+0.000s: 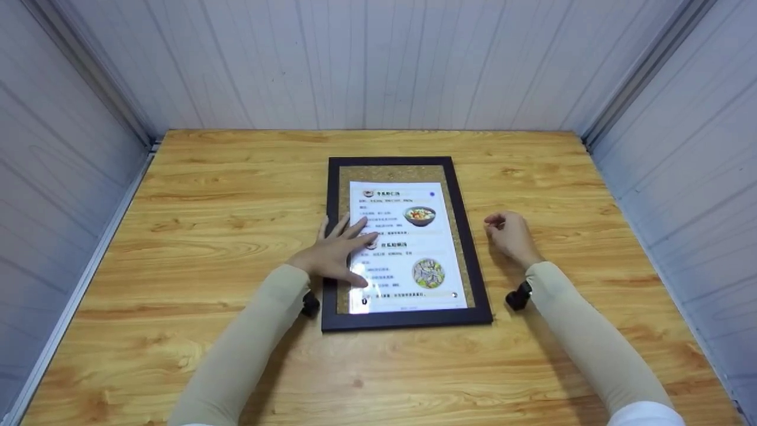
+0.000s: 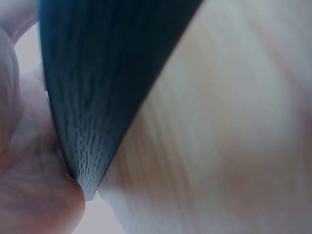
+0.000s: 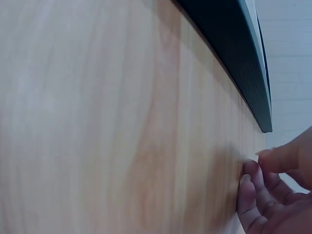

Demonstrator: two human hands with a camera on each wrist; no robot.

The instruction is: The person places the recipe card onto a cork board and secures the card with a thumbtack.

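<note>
My left hand lies with fingers spread over the left side of a black-framed cork board and a printed recipe sheet. In the left wrist view the palm is against the frame's edge. My right hand is just right of the frame, low over the table, fingers curled. The right wrist view shows its thumb meeting a fingertip; I cannot tell whether something small is between them. A blue pushpin, a pale pin and a black pin sit at the sheet's corners.
The board lies flat on a wood-grain table. Pale panel walls enclose the back and both sides. A dark wrist camera hangs beneath the right sleeve, and another is at the left wrist beside the frame.
</note>
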